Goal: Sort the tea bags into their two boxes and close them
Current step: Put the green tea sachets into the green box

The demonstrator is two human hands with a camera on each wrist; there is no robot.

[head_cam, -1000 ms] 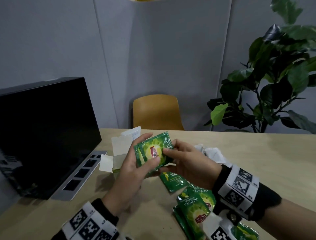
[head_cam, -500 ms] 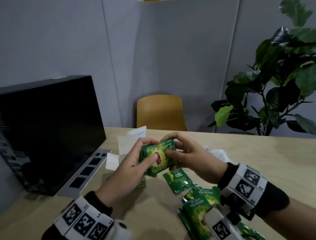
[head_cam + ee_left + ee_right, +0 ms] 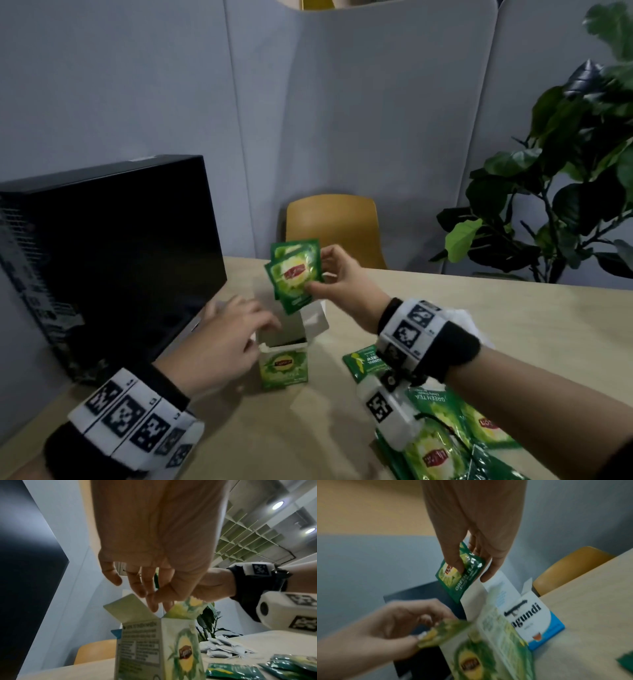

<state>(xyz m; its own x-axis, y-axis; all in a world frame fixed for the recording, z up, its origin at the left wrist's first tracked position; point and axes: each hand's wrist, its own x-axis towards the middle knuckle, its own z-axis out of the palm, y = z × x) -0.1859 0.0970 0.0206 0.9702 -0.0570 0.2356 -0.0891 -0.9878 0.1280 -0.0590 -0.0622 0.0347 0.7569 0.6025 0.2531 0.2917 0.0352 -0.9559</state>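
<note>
My right hand [image 3: 318, 270] pinches a small stack of green tea sachets [image 3: 294, 274] by the edge, thumb on the front [image 3: 460, 580]. The stack hangs just above the open top of the green tea box [image 3: 284, 368], which stands upright on the table. My left hand [image 3: 260, 334] is at the box's left side, its relaxed fingers touching the top flaps [image 3: 126, 607]. More green sachets [image 3: 435, 445] lie at the lower right. A pile of white tea bags [image 3: 223, 649] lies beyond them. The blue and white box [image 3: 539, 618] stands open right behind the green box.
An open laptop [image 3: 102, 257] stands close on the left of the wooden table [image 3: 513, 325]. A yellow chair [image 3: 332, 222] is behind the far edge. A leafy plant [image 3: 565, 188] stands at the right.
Both hands held the sachet stack before. Now my right hand alone holds it and has lifted it above the green box. My left hand has let go and dropped to the box.
</note>
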